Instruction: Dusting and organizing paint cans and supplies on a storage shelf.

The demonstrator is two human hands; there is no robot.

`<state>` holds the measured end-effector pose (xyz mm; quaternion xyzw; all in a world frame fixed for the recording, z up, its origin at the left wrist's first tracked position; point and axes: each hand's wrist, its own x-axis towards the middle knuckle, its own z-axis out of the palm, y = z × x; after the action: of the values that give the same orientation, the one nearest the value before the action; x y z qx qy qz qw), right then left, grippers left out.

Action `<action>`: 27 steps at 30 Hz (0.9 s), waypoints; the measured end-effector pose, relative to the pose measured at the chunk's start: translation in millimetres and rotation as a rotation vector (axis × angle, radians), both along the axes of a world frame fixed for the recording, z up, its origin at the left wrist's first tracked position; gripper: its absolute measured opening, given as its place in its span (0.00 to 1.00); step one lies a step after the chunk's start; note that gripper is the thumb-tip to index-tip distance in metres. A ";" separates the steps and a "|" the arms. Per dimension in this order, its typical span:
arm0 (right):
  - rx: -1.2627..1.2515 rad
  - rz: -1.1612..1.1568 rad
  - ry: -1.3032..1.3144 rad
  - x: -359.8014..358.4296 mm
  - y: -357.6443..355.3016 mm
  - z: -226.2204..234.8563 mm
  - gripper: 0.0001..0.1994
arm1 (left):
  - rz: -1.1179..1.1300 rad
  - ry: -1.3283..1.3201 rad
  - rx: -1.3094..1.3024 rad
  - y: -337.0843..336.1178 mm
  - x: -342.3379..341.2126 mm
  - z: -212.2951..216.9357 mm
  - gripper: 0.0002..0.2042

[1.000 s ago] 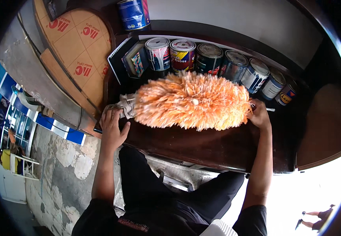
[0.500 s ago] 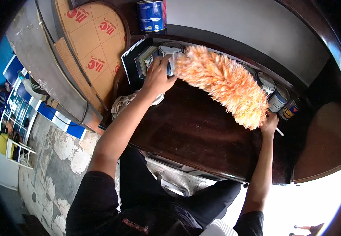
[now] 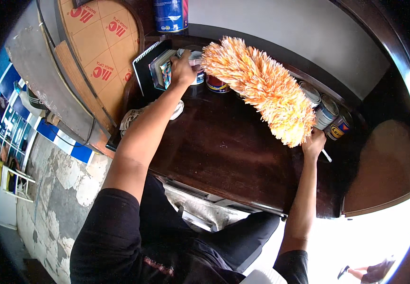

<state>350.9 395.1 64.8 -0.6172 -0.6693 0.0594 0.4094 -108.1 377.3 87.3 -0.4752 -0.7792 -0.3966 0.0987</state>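
Note:
My right hand (image 3: 314, 144) is closed around the white handle (image 3: 327, 155) of a duster with a fluffy orange and white head (image 3: 261, 87). The duster slants up and left across the row of cans, covering some of them. At the back left, my left hand (image 3: 184, 72) has its fingers curled round a paint can (image 3: 197, 78) with a pale side. Beside that can stands a red and yellow can (image 3: 217, 85), its top hidden by the duster. Several more cans show right of the duster, among them a blue-grey can (image 3: 327, 113) and a dark can (image 3: 339, 128).
A dark wooden desk (image 3: 224, 151) lies before me. A spiral notebook (image 3: 144, 71) and stacked small books (image 3: 161, 72) stand left of my hand. Crumpled cloth (image 3: 130, 119) lies at the left edge. A blue tin (image 3: 171, 16) sits on the upper ledge. A person's leg (image 3: 356, 273) shows lower right.
My left hand has moved farther back, onto the paint can. The duster still lies over the cans, and the red and yellow can now shows below it. The whole view has shifted slightly.

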 end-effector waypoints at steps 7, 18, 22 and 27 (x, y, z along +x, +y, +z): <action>0.088 -0.006 0.015 8.5 14.0 -13.9 0.26 | -0.205 0.136 0.077 -17.8 -28.6 -10.9 0.33; 0.122 0.053 0.008 9.6 17.4 -14.7 0.25 | -0.050 0.041 0.356 9.1 -2.9 -15.0 0.27; 0.112 0.016 0.002 4.5 15.5 -15.6 0.24 | 0.070 0.137 0.413 -20.9 18.8 -17.1 0.26; 0.094 0.018 -0.021 2.7 11.6 -13.8 0.22 | -0.022 0.074 0.426 -74.8 28.2 -16.2 0.25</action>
<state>353.6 406.7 51.0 -0.5919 -0.6810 0.0250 0.4304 -80.0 302.5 71.1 -0.4663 -0.6683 -0.5357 0.2211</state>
